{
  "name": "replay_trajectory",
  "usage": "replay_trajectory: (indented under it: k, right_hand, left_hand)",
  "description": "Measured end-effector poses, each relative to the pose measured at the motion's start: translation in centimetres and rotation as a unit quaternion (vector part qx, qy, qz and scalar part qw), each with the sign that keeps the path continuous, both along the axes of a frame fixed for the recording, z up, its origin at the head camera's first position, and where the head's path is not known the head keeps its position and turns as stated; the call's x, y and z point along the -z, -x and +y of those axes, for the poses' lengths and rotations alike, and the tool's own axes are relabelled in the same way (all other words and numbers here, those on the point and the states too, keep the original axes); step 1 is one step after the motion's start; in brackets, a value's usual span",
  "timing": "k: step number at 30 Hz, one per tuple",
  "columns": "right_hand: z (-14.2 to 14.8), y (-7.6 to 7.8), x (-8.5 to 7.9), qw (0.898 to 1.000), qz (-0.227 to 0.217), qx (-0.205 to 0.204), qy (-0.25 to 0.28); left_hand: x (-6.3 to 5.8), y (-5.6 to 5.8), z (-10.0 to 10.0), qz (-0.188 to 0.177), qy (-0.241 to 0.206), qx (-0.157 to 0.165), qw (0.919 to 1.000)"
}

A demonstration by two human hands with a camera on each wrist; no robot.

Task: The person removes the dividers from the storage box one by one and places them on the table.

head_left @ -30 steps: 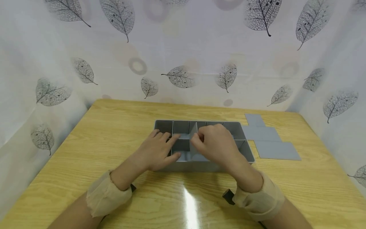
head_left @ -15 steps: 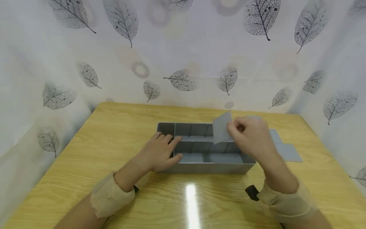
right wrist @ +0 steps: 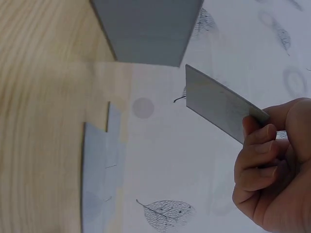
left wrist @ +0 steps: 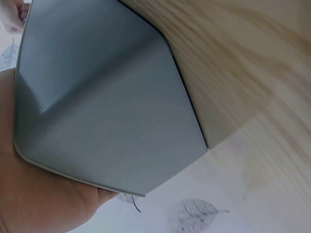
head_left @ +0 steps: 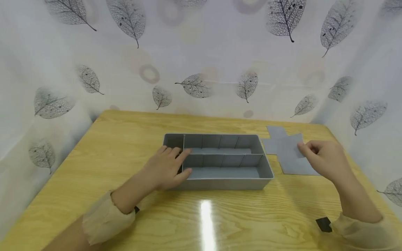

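At the near side of the wooden table [head_left: 176, 223], pale cuffs [head_left: 108, 218] wrap both wrists. The left hand [head_left: 166, 169] rests over the left end of the grey box [head_left: 216, 184], fingers loosely spread rather than gripping. The box stands mid-table, with one narrow section on the left and two long ones, near and far, beside it. To the right of the box, the right hand [head_left: 328, 158] pinches a grey card [head_left: 289, 146] by its right edge between thumb and forefinger, other fingers curled. The card hangs tilted above flat grey pieces [head_left: 299, 168] lying on the table; a leaf-print curtain [head_left: 213, 42] hangs at the far side
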State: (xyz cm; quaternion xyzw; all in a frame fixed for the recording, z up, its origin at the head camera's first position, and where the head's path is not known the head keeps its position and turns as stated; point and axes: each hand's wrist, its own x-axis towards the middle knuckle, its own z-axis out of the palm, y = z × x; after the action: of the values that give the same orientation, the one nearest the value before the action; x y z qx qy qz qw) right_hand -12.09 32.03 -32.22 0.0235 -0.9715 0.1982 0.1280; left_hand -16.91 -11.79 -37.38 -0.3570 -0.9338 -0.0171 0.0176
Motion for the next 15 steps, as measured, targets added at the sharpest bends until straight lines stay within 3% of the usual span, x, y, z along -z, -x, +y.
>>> replay_trajectory:
  k: [7,11,15]
  right_hand:
    - [0.6,0.1,2.4,0.990,-0.127,-0.053,0.002]
    - [0.2,0.5,3.3,0.982,-0.170,-0.078,0.017]
    - [-0.1,0.7,4.1,0.975,-0.195,-0.109,-0.016]
  left_hand:
    - [0.2,-0.2,-3.0,0.019,-0.022,0.000,0.9996]
    - [0.1,-0.1,-3.6,0.024,-0.027,-0.001,0.9993]
    - [0.1,0.0,-3.4,0.026,-0.023,0.000,0.9994]
